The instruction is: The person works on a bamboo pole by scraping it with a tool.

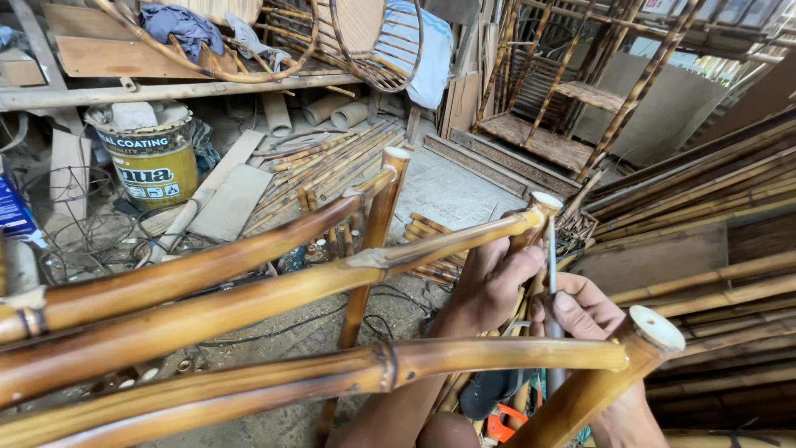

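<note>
A bamboo frame (274, 290) is being worked on, its long poles running from lower left up to the right, where they are meeting an upright post (535, 228) with a pale cut end. The left hand (489, 286) is being kept closed around that post just below the joint. The right hand (584, 311) is being held beside it, slightly nearer the camera, wrapped around the handle of a thin metal tool (551, 253) whose shaft is standing almost upright, tip pointing up at the joint. The joint is thus lying just above and ahead of both hands, the left being nearer to it. Well apart, at upper left, a yellow round bucket (153, 162) with a green label band is standing on the floor, and a blue package (15, 214) is showing at the left edge.
</note>
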